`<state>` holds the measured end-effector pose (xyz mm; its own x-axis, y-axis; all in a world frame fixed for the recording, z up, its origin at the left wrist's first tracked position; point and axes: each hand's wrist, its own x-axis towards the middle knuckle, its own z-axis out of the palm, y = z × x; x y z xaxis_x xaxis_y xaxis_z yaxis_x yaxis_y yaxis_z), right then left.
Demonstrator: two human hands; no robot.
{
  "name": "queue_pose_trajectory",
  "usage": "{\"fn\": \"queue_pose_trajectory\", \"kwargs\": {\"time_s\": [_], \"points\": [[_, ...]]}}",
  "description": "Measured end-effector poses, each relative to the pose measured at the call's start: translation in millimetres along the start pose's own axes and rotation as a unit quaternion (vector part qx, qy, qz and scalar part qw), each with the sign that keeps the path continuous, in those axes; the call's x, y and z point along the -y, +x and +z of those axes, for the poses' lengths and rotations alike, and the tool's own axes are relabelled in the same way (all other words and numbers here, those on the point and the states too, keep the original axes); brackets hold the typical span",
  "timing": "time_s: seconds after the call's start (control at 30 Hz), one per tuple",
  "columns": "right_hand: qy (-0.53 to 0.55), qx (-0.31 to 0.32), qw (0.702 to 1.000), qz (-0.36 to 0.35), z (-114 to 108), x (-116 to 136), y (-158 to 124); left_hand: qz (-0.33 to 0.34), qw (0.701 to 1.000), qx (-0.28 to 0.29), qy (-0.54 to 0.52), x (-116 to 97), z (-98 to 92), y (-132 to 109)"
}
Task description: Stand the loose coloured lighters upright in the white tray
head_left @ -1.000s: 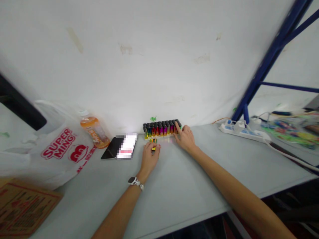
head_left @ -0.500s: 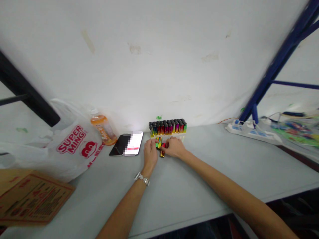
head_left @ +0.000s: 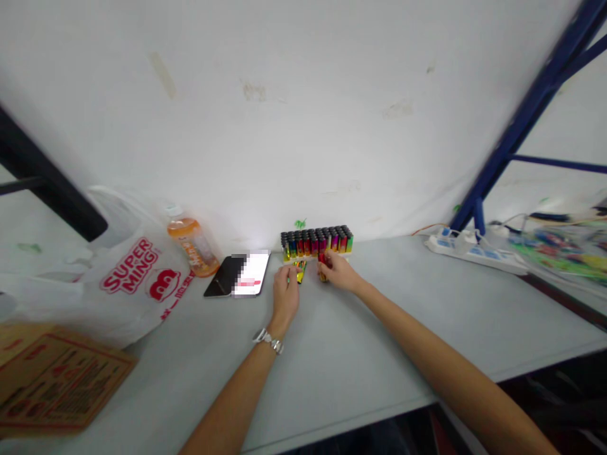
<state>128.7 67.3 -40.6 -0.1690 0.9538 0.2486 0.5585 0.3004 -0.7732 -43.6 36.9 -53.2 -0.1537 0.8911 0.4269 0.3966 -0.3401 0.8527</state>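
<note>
My right hand (head_left: 339,272) pinches a red and gold lighter (head_left: 323,268), tilted up in front of the packed row. My left hand (head_left: 286,287) wears a silver watch and has curled fingers closed against green and gold lighters (head_left: 301,272); how many is unclear, as the fingers cover part of them. Just behind both hands stands a tray of lighters (head_left: 317,242), upright in tight rows, with black tops and shiny bodies in several colours. The pale tray edge shows along their base.
Left of my hands, a dark device with a lit screen (head_left: 253,273) lies on the grey table (head_left: 351,366). Beyond it are an orange drink bottle (head_left: 192,245), a white plastic bag (head_left: 137,291) and a cardboard box (head_left: 61,379). A power strip (head_left: 474,253) lies at right, by a blue post (head_left: 516,126).
My right hand has lifted the red and gold lighter off the table and moved it slightly right and back, towards the tray. My left hand has stayed nearly in place.
</note>
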Motion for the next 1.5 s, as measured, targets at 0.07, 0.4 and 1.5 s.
{"fn": "queue_pose_trajectory", "kwargs": {"time_s": [0.07, 0.4, 1.5], "points": [[0.16, -0.015, 0.987, -0.009, 0, -4, -4, 0.004, 1.0, 0.006, 0.007, -1, 1.7, -1], [0.387, -0.052, 0.914, 0.108, 0, 13, -30, 0.02, 0.999, 0.015, 0.032, -6, 1.0, -3], [0.171, -0.179, 0.969, 0.016, 15, 3, -31, 0.028, 0.998, 0.042, 0.04, -7, 3.8, -4]]}}
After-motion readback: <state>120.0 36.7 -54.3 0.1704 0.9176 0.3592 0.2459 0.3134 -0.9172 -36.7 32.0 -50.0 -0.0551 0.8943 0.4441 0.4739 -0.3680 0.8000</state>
